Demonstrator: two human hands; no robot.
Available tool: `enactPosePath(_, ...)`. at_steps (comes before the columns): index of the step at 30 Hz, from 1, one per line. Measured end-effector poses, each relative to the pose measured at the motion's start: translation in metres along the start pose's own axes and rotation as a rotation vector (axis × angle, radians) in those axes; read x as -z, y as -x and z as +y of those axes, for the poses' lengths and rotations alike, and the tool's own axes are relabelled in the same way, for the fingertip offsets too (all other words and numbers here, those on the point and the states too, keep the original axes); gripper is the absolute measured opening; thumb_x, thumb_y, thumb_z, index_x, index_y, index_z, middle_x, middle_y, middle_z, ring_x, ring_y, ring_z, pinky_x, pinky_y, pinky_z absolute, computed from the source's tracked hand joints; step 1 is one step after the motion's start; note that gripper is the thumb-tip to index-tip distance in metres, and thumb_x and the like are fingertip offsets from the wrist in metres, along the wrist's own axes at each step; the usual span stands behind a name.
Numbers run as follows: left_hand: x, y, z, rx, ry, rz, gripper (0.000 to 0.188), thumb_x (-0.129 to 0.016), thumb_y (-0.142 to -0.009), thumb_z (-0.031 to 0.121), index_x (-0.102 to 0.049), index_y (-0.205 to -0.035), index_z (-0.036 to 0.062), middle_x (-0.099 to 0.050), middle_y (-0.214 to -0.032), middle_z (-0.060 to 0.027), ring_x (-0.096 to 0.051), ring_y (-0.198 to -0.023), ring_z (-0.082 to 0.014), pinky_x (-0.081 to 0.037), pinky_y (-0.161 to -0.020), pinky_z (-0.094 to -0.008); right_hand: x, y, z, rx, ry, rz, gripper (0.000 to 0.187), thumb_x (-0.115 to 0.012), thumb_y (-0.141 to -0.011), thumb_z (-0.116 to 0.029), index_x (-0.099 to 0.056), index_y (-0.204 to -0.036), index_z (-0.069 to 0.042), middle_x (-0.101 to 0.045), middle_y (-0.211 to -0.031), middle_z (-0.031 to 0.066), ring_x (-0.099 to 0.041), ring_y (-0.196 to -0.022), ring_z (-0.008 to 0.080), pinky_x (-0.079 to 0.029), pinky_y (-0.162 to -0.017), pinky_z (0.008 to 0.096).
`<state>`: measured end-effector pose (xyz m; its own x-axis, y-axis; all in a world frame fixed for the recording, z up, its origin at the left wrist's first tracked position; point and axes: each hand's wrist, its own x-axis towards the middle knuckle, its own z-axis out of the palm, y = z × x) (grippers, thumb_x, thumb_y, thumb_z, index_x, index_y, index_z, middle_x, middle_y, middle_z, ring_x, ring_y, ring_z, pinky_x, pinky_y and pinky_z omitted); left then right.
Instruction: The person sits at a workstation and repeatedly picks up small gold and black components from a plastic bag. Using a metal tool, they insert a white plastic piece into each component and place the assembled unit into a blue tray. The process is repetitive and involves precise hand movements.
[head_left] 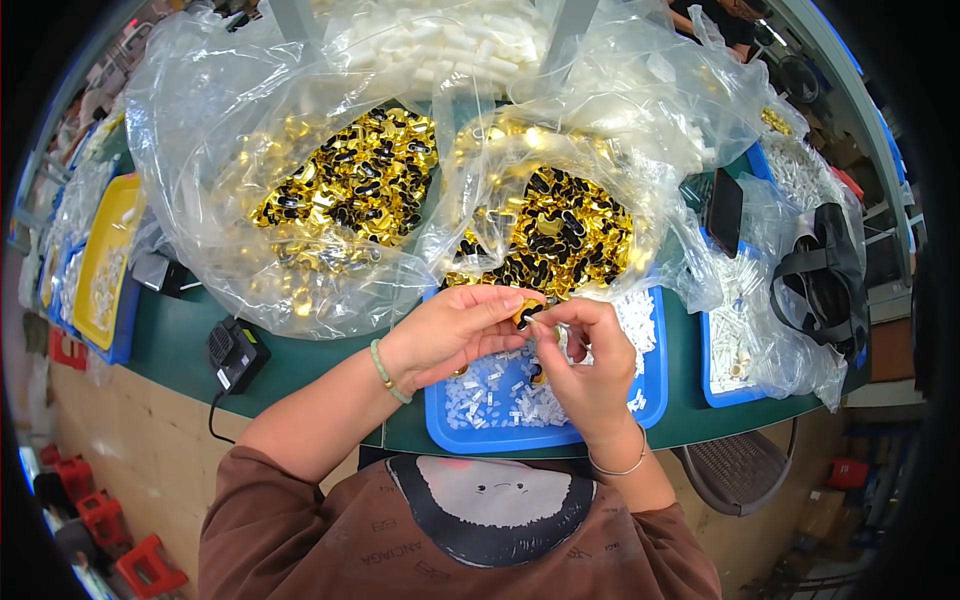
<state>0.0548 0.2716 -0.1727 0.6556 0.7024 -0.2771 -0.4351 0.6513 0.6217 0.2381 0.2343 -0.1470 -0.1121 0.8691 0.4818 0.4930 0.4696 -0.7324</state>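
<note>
Over a blue tray (548, 438) my two hands meet at the fingertips. My left hand (452, 338) is closed, pinching a small gold-and-black piece (527, 314) between thumb and fingers. My right hand (592, 372) is closed too, its thumb and forefinger pressed together against that piece on a tiny white part, mostly hidden by the fingers. Loose small white pieces (485, 398) lie scattered across the tray. Another gold-and-black piece (538, 376) shows beside my right hand, below the pinched one.
Behind the tray, clear plastic bags hold heaps of gold-and-black pieces (375, 175) (560, 225). White tubular parts (450, 45) are piled farther back. A black box-shaped device (237, 356) with a cable stands left. Rightward are a phone (724, 212), another blue tray (742, 398) and a black bag (825, 275).
</note>
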Motion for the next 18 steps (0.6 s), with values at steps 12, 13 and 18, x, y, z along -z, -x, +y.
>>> enactPosePath(12, -0.0043, 0.0, -0.0031, -0.024, -0.082, 0.027, 0.035, -0.051, -0.101, 0.021, -0.055, -0.128, -0.0018, -0.063, -0.119, -0.0094, -0.062, -0.106, -0.0151, -0.051, -0.094, -0.0298, -0.004, 0.0013, 0.0, 0.064, 0.119, -0.004, 0.03, -0.072, -0.072, 0.006, -0.054, -0.093, -0.006, -0.064, -0.081, 0.0045, -0.06, -0.064, 0.0176, -0.047, -0.051, 0.0275)
enactPosePath(13, -0.004, -0.0004, -0.0037, -0.027, -0.08, 0.024, 0.035, -0.051, -0.101, 0.021, -0.055, -0.127, -0.0019, -0.063, -0.119, -0.0096, -0.062, -0.106, -0.0153, -0.051, -0.094, -0.0298, -0.0043, 0.001, -0.0006, 0.066, 0.122, -0.002, 0.03, -0.072, -0.072, 0.006, -0.054, -0.093, -0.006, -0.064, -0.081, 0.0046, -0.06, -0.063, 0.0175, -0.047, -0.051, 0.0277)
enactPosePath(18, -0.0054, 0.0001, -0.0032, -0.022, -0.086, 0.046, 0.034, -0.05, -0.101, 0.02, -0.055, -0.127, -0.0018, -0.063, -0.12, -0.01, -0.062, -0.106, -0.0155, -0.052, -0.093, -0.0298, -0.0055, 0.0013, -0.0058, -0.023, 0.087, 0.025, 0.028, -0.073, -0.074, 0.005, -0.055, -0.094, -0.005, -0.064, -0.081, 0.0051, -0.06, -0.062, 0.0158, -0.046, -0.051, 0.0262)
